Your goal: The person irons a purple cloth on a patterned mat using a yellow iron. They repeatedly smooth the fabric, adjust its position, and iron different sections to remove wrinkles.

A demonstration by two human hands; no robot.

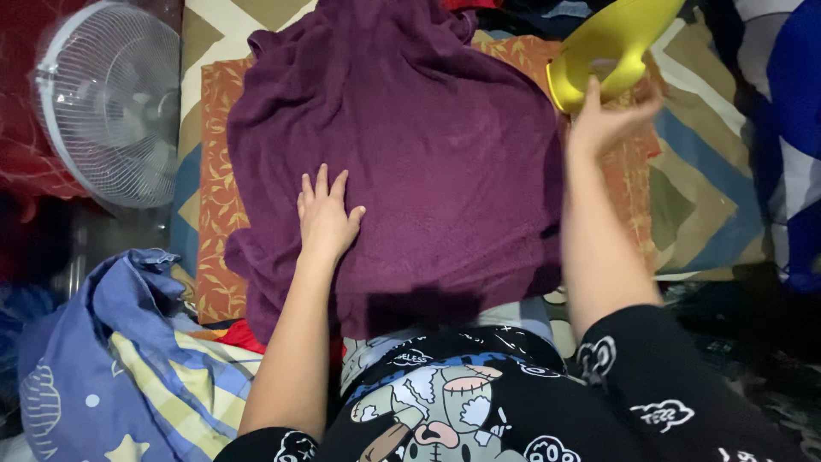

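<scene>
Right grip around yellow iron

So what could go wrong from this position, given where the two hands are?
The left hand lies flat on the purple cloth, so the yellow iron under the right hand could burn it if swept that way. The cloth is still rumpled near its top, so creases might get pressed in. The white fan stands close beside the orange mat.

Rumpled purple cloth lies spread beside tilted yellow iron.
</scene>
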